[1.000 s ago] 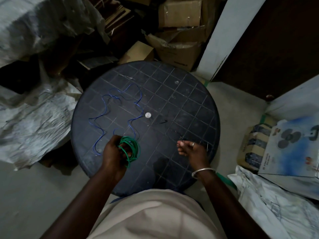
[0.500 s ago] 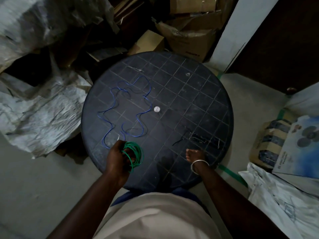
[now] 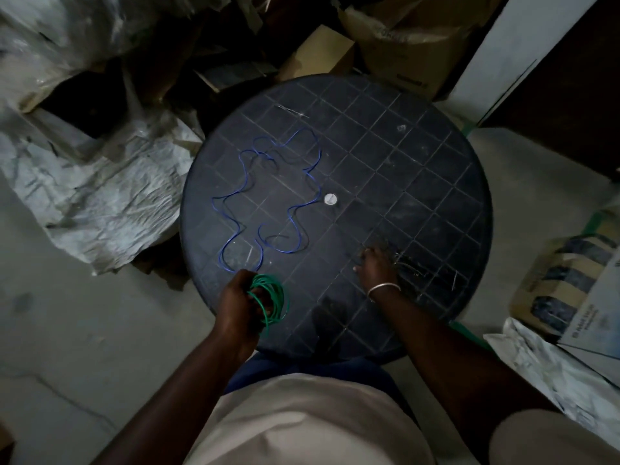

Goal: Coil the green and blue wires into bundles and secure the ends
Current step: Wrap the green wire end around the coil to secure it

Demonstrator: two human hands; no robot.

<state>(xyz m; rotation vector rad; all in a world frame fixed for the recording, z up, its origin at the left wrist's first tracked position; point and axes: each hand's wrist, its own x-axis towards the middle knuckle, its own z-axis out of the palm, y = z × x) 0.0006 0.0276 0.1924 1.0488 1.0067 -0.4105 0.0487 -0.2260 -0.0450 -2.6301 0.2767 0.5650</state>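
Observation:
The green wire [image 3: 273,298] is wound into a small coil, and my left hand [image 3: 240,298] is shut on it over the near left edge of the round black table [image 3: 419,169]. The blue wire [image 3: 268,196] lies loose in wavy loops on the table's left half, just beyond my left hand. My right hand [image 3: 375,266], with a bangle on the wrist, rests fingers down on the table's near right part, beside a few thin dark wire pieces [image 3: 416,263]. Whether its fingers pinch one of them is hidden.
A small white disc [image 3: 330,198] marks the table's centre. Crumpled sacks [image 3: 100,196] lie on the floor at left, cardboard boxes [image 3: 409,45] behind the table, a printed fan box [image 3: 597,297] and bundled packs at right. A white door frame [image 3: 503,52] stands at the back right.
My right hand moved forward and down onto the table's near right part by the thin wire pieces. My left hand kept hold of the green coil. The view shifted.

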